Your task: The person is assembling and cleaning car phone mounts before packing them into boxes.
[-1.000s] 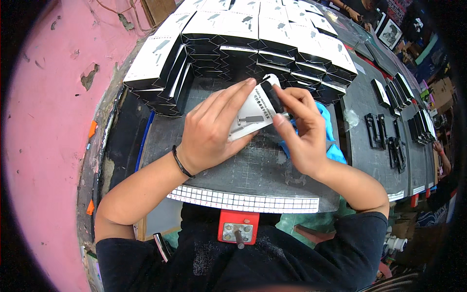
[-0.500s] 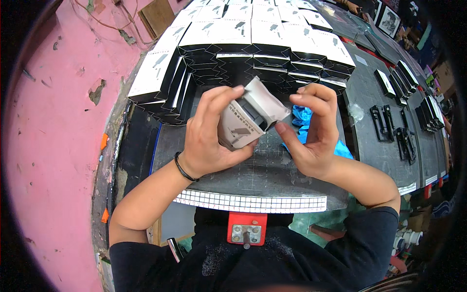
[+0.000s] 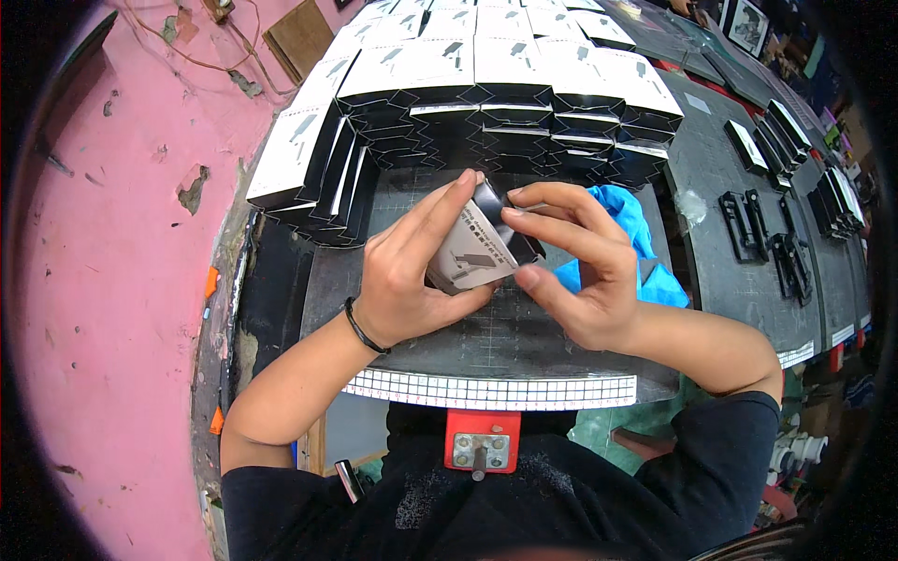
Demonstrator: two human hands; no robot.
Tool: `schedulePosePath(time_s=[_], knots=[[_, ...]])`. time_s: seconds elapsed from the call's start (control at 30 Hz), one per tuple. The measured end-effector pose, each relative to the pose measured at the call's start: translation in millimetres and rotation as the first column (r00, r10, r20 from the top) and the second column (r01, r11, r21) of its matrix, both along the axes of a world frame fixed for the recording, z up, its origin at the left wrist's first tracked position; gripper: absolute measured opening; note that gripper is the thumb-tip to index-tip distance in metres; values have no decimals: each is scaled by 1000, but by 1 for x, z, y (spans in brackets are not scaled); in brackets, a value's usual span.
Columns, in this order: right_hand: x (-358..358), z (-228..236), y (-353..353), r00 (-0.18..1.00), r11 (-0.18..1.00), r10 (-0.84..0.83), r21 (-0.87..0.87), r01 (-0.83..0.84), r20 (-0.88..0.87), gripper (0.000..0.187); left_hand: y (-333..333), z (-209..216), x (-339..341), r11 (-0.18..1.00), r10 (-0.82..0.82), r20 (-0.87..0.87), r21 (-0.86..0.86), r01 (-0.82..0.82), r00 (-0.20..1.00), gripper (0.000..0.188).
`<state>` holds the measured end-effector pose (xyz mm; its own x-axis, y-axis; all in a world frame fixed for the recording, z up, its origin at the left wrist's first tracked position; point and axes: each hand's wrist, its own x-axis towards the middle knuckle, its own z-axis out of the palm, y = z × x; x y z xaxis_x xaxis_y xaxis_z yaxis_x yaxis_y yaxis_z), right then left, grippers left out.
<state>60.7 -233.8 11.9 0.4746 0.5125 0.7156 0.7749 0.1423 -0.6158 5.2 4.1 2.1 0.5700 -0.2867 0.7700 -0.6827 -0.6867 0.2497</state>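
The left hand (image 3: 398,268) has its grip clamped round a white box (image 3: 468,259) above the tabletop (image 3: 510,341); the right hand (image 3: 589,271) holds its grip parted at the box's end — not yet closed; stacked boxes (image 3: 514,61) beyond look closed.

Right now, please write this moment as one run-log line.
left hand: holds white printed carton | right hand: at its open end | beyond: stacked cartons | past right hand: crumpled blue material
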Motion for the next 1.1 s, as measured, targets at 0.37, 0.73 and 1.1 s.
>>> schedulePosePath(time_s=[0.37,0.73,1.1], knots=[[-1,0,1,999,999,-39,-28,38,-24,36,-1,0,4,1000,-22,20,19,21,1000,111],[2,-6,1,998,997,-59,-49,60,20,42,0,-1,4,1000,0,2,9,0,1000,110],[-2,-5,3,964,981,-82,-148,122,252,58,1,-2,5,1000,-22,14,23,22,1000,104]])
